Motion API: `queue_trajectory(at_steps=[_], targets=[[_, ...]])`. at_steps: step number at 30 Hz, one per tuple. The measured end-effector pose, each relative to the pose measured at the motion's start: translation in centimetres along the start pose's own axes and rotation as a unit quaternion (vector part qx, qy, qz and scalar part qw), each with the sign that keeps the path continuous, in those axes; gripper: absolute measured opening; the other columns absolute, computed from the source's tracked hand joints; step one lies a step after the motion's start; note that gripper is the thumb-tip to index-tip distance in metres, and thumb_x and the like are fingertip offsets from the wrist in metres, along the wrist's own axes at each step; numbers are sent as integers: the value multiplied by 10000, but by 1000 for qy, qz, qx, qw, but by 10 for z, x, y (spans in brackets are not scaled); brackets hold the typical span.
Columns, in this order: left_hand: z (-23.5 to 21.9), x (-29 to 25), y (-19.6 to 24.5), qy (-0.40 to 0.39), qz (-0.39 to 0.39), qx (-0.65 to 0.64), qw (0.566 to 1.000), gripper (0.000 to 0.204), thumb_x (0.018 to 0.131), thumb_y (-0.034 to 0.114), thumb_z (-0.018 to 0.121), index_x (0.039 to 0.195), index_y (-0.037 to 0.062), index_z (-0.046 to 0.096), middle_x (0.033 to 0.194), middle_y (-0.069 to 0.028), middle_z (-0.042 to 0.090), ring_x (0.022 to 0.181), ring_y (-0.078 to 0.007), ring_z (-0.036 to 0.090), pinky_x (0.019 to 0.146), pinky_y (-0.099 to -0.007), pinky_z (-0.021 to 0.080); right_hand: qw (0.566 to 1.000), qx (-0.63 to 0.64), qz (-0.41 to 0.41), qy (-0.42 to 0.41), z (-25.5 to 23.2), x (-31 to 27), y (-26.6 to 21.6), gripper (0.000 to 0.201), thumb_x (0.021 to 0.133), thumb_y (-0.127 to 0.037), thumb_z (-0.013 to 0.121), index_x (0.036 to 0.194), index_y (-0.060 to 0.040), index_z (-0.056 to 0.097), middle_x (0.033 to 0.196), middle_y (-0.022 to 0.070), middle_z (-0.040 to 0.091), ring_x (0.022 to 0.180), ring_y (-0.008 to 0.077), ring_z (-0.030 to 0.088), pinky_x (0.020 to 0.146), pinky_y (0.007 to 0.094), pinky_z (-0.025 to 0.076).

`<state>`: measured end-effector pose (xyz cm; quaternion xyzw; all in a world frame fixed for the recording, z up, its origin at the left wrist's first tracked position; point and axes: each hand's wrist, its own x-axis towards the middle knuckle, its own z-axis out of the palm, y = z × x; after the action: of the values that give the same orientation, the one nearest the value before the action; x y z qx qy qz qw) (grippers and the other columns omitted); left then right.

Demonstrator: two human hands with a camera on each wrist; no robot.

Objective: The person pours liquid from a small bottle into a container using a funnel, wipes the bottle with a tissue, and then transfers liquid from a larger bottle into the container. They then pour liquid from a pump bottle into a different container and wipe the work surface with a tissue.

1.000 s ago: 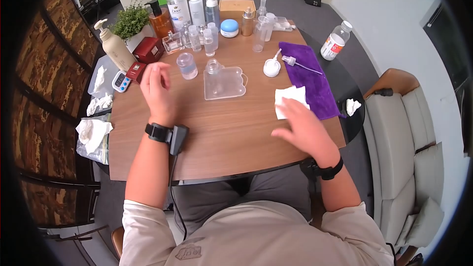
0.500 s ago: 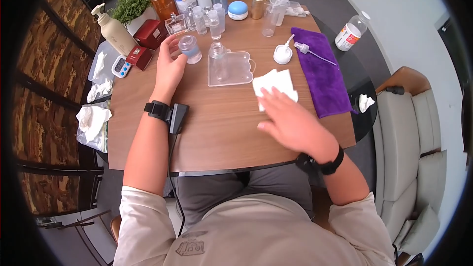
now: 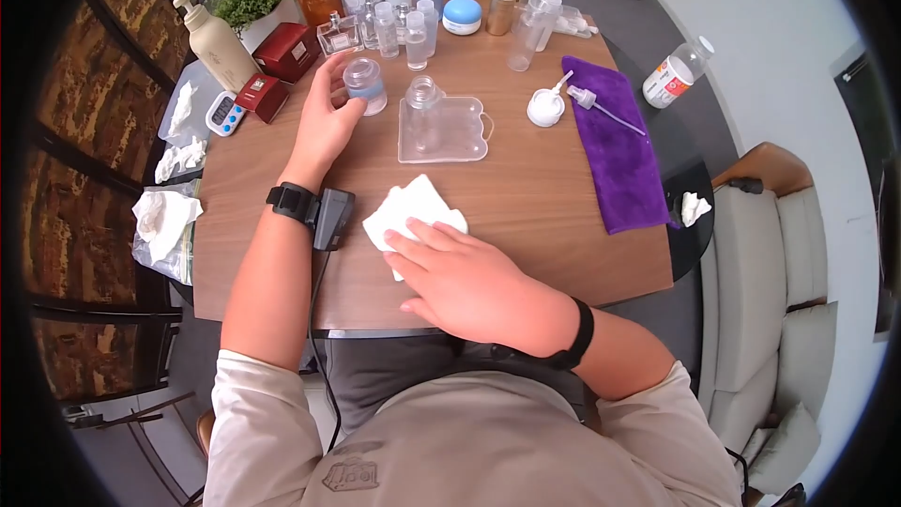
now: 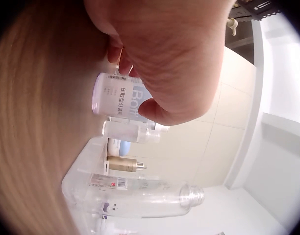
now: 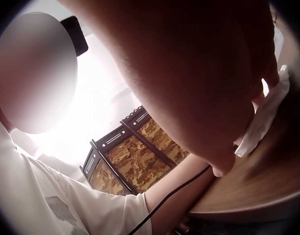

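Note:
My left hand (image 3: 327,127) curls round the side of a short clear dispenser bottle (image 3: 366,94) with a blue label. In the left wrist view the thumb (image 4: 155,113) lies against the bottle's label, while the other fingers reach behind it. My right hand (image 3: 469,284) lies with straight fingers on a white tissue (image 3: 413,207), near the front of the wooden table (image 3: 526,263). A taller clear bottle (image 3: 424,94) stands by a flat clear plastic case (image 3: 462,136), right of the dispenser bottle. The tissue's edge (image 5: 265,117) shows under the fingers in the right wrist view.
A white pump top (image 3: 545,108) stands left of a purple towel (image 3: 615,160), on which a spray nozzle (image 3: 587,99) lies. Several bottles, a blue-lidded jar (image 3: 462,15) and dark red boxes (image 3: 286,52) line the back. A timer (image 3: 224,115) sits at the left edge.
My left hand has moved to the dispenser bottle and come round it. The tissue has gone left and nearer to me under my right hand.

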<state>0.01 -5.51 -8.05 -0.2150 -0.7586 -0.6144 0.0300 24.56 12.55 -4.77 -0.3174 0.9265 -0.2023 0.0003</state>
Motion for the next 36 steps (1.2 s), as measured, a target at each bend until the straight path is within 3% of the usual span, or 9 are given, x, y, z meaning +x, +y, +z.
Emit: queue_trajectory(at_steps=[6, 10, 17, 19, 20, 23, 25, 32, 36], targets=[[0, 0, -4, 16, 9, -5, 1000, 758, 885, 62, 677, 1585, 19, 392, 1505, -199, 539, 1368, -287, 563, 1115, -408, 492, 976, -52, 211, 31, -39, -63, 43, 592, 963, -279, 727, 1448, 22, 569, 1564, 228, 520, 1476, 437, 456, 1229, 488, 377], [2, -1, -3, 16, 1, 0, 1000, 744, 877, 64, 682, 1567, 13, 409, 1468, -196, 567, 1332, -281, 590, 1115, -405, 493, 966, -90, 241, 37, -42, -84, 49, 634, 958, -238, 727, 1497, 21, 518, 1589, 241, 487, 1494, 433, 436, 1228, 497, 380], [2, 0, -8, 23, 9, 7, 1000, 747, 867, 68, 692, 1559, 16, 418, 1466, -206, 576, 1330, -296, 597, 1116, -412, 492, 996, 39, -81, -20, -40, -89, 9, 334, 941, -95, 685, 1269, -41, 720, 1346, 137, 705, 1338, 294, 623, 1105, 428, 526], [2, -1, -8, 27, 8, 4, 1000, 748, 868, 72, 697, 1560, 18, 418, 1464, -206, 577, 1332, -298, 595, 1115, -412, 492, 936, 332, 113, 46, -69, -102, 20, 242, 963, -44, 653, 1165, -50, 785, 1219, 133, 766, 1213, 268, 708, 1042, 376, 560], [2, -1, -7, 26, 4, 5, 1000, 749, 869, 76, 701, 1561, 21, 418, 1463, -207, 577, 1335, -300, 594, 1114, -413, 492, 959, 186, 149, 152, -88, -105, 32, 270, 966, -10, 639, 1183, -48, 794, 1170, 133, 787, 1083, 246, 761, 999, 347, 571], [1, -2, -4, 24, 0, 13, 1000, 753, 871, 90, 711, 1561, 19, 419, 1454, -207, 582, 1329, -297, 595, 1105, -410, 493, 821, 90, 236, 512, -135, -99, 105, 338, 998, 27, 600, 1317, 40, 713, 1223, 117, 755, 1088, 171, 699, 951, 324, 560], [1, -1, -7, 26, 7, 15, 1000, 755, 870, 92, 714, 1560, 16, 419, 1440, -207, 591, 1319, -295, 599, 1097, -404, 497, 790, -11, 233, 567, -172, -91, 142, 388, 1020, 45, 533, 1379, 29, 680, 1260, 113, 742, 1086, 148, 688, 937, 291, 543], [1, -1, -5, 15, 3, 28, 999, 782, 850, 72, 777, 1549, 12, 432, 1381, -166, 629, 1281, -249, 614, 1083, -386, 501, 911, -158, 305, 230, -142, -66, 271, 553, 1012, -222, 693, 1516, -51, 546, 1462, 231, 629, 1377, 387, 584, 1169, 410, 432], [2, -2, -2, 19, 14, 39, 999, 753, 825, 123, 858, 1470, 5, 486, 1333, -163, 655, 1220, -251, 651, 1039, -384, 536, 869, -70, 266, 410, -128, -38, 244, 427, 1033, -178, 677, 1423, -14, 618, 1377, 208, 691, 1298, 319, 651, 1114, 374, 481]])
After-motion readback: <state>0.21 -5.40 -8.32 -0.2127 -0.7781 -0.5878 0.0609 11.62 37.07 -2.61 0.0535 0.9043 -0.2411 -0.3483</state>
